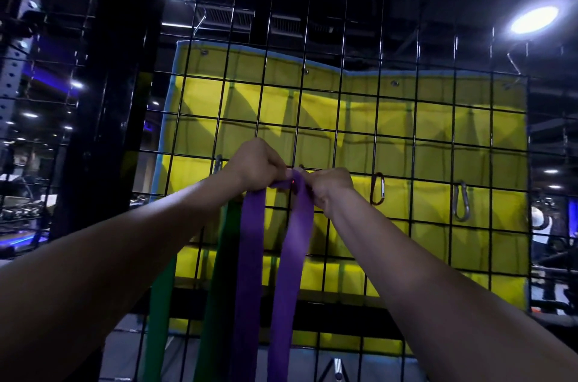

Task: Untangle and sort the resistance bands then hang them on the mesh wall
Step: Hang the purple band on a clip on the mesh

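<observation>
Purple band (247, 272) and green band (159, 319) run off the bottom edge.

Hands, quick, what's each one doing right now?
Left hand: gripping the top of the purple band at the mesh wall.
Right hand: pinching the same purple band.

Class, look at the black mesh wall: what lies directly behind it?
Behind the mesh wall hangs a yellow padded mat with a blue edge and metal eyelets. Both hands, the purple band and the green band cover parts of it.
</observation>
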Motion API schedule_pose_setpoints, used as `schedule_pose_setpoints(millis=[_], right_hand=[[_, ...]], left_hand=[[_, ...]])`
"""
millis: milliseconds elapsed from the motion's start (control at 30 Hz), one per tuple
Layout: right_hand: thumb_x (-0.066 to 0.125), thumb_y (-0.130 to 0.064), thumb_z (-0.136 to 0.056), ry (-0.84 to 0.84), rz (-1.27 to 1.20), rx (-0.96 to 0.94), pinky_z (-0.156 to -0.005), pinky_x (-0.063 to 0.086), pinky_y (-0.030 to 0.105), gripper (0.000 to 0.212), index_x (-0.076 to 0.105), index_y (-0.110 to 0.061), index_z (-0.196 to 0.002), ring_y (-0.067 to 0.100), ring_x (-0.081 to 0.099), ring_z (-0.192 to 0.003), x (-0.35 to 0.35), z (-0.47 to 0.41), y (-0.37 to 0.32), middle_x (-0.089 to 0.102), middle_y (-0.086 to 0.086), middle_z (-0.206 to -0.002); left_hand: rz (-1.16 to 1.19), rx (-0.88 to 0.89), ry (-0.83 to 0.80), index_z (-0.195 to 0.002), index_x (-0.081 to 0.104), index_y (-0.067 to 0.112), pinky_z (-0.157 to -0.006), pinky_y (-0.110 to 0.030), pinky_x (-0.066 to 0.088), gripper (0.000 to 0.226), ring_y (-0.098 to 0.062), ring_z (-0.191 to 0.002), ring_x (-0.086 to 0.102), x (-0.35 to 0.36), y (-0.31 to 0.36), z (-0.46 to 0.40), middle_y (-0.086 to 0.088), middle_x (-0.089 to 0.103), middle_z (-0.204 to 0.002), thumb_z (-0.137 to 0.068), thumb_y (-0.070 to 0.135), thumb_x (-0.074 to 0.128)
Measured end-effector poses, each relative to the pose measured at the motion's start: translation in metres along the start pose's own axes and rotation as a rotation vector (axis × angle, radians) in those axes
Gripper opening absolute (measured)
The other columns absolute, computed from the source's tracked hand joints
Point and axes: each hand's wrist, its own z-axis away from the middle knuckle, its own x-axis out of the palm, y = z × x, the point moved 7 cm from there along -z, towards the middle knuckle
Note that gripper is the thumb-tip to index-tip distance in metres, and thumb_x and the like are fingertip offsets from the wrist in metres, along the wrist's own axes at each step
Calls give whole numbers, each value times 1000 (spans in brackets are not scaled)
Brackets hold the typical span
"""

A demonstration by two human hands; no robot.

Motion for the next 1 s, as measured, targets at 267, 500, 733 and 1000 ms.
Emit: schedule_pose_setpoints(millis=[267,500,733,1000], right_hand=[[76,-42,-72,13,161,-85,-46,40,22,47,67,-5,-99,18,51,-54,-10,3,-7,66,10,-83],[78,-43,-68,13,188,-79,-55,42,26,50,67,-4,-98,24,53,-62,-6,-2,-6,65,9,-81],[77,-41,-71,-57,169,-80,-56,47,30,43,61,-5,-88,29,57,-64,-1,-5,-7,68,17,-86],[68,-22,-83,-167,68,-63,-49,48,28,26,55,0,-84,23,55,-48,-2,15,-15,60,18,-75]], left_hand=[[-191,147,-83,-91,73,2,-75,-37,50,21,-27,-83,63,14,7,8,-17,70,-89,-88,18,59],[-345,222,-131,-86,69,2,-73,-40,46,23,-25,-77,55,22,14,21,-12,59,-83,-92,17,52],[-466,339,-183,-88,67,7,-75,-39,47,22,-21,-83,54,25,23,27,-6,50,-91,-93,19,50],[-568,374,-160,-99,65,8,-72,-32,44,23,-22,-89,57,30,25,26,-9,57,-102,-94,24,49]])
